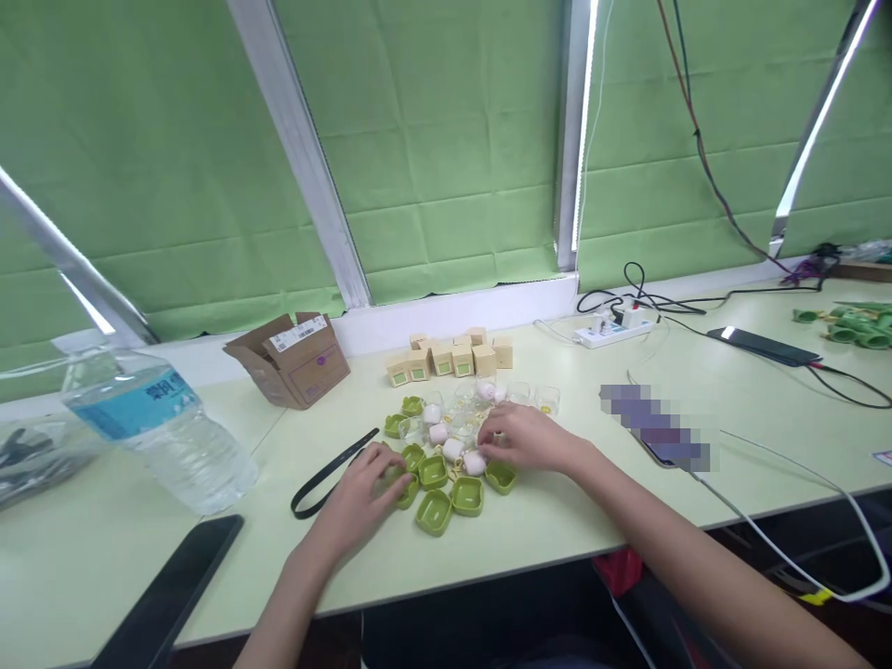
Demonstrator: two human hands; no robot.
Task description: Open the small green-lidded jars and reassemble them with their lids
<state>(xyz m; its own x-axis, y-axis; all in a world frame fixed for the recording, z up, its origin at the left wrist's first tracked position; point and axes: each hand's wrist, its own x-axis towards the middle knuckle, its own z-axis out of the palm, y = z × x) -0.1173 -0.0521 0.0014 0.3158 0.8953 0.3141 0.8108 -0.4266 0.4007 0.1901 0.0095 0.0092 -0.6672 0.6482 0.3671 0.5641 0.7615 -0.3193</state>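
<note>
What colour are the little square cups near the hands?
Green. The little square cups show best in the head view, lying on the pale table.

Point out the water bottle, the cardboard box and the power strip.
water bottle [167, 435], head view, on its clear body
cardboard box [310, 367], head view, on its front side
power strip [600, 335], head view, on its white top

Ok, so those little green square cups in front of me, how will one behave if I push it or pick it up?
Probably very light: the green cups look like small thin-walled plastic shells. Likely stiff, since each holds its square shape. They lie flat, open side up, so one should slide on the smooth table, not roll.
</note>
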